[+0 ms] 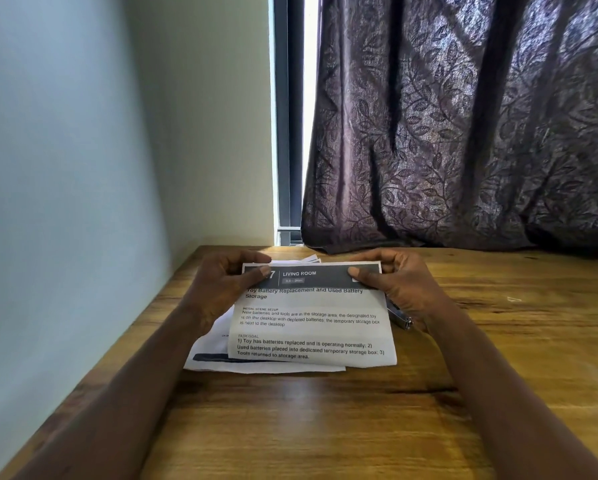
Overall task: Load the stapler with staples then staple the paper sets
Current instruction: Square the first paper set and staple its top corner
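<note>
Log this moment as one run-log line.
left hand: pinches top paper set, far-left corner | right hand: pinches far-right corner | stapler: on table, partly hidden by right hand

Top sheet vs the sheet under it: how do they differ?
The top sheet is pinched at its far corners by the left hand and right hand; the lower sheet lies on the table. The top sheet shows in full, headed LIVING ROOM; the lower sheet is mostly covered, only its left and near margins showing. The lower sheet sits skewed against the top sheet. Both are white printed paper with a dark band.
</note>
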`<action>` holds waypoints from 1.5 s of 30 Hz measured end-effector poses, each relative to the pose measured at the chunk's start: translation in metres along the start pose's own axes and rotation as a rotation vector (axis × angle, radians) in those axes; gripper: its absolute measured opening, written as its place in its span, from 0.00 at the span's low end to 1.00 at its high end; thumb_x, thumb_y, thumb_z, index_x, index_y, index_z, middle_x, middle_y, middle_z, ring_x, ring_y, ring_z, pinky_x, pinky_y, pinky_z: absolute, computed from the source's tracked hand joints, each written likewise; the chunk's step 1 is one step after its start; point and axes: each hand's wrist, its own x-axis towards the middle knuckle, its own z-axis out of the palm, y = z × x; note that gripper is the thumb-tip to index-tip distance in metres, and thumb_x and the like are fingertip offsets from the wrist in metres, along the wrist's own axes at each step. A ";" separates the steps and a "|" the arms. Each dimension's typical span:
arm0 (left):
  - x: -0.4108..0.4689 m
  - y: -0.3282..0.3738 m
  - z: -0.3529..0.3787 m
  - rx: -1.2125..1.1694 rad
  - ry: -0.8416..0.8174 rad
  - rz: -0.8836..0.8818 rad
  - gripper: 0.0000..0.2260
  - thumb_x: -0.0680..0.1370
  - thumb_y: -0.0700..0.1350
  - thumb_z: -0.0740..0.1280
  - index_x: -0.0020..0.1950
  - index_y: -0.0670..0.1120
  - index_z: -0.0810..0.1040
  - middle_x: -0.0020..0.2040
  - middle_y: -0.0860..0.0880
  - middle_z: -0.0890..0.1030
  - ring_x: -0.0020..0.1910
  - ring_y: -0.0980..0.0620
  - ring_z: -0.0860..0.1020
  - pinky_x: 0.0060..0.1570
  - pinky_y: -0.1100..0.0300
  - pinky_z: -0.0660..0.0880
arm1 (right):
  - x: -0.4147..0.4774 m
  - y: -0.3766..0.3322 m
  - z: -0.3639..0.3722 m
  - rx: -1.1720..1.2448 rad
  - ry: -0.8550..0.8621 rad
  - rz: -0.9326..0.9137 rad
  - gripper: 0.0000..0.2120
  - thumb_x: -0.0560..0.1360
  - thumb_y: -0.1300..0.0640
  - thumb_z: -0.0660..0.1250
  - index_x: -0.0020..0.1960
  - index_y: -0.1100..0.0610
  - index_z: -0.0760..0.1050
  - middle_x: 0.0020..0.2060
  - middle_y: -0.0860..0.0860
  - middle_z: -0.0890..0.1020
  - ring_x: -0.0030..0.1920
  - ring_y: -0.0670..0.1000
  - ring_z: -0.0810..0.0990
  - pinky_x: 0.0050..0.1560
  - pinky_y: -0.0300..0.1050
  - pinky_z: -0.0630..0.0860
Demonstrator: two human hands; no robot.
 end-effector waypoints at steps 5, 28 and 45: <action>0.006 -0.002 -0.003 0.027 -0.004 0.027 0.07 0.74 0.37 0.75 0.48 0.47 0.87 0.46 0.46 0.89 0.42 0.50 0.87 0.51 0.49 0.82 | 0.001 0.001 -0.001 -0.028 0.021 0.026 0.15 0.65 0.59 0.78 0.51 0.62 0.83 0.45 0.61 0.88 0.43 0.57 0.87 0.46 0.49 0.85; 0.002 -0.009 0.000 0.929 -0.138 0.007 0.06 0.72 0.54 0.78 0.48 0.57 0.87 0.48 0.55 0.84 0.51 0.52 0.81 0.47 0.60 0.71 | -0.016 0.020 0.033 -1.145 0.134 -0.050 0.02 0.75 0.54 0.74 0.47 0.52 0.85 0.47 0.49 0.84 0.48 0.50 0.79 0.43 0.42 0.70; -0.030 0.005 0.029 1.415 -0.291 0.386 0.12 0.81 0.47 0.61 0.58 0.51 0.84 0.55 0.49 0.81 0.54 0.47 0.80 0.45 0.58 0.67 | -0.035 0.005 0.052 -1.643 -0.153 -0.345 0.12 0.79 0.62 0.64 0.59 0.53 0.81 0.54 0.50 0.78 0.55 0.52 0.75 0.54 0.47 0.72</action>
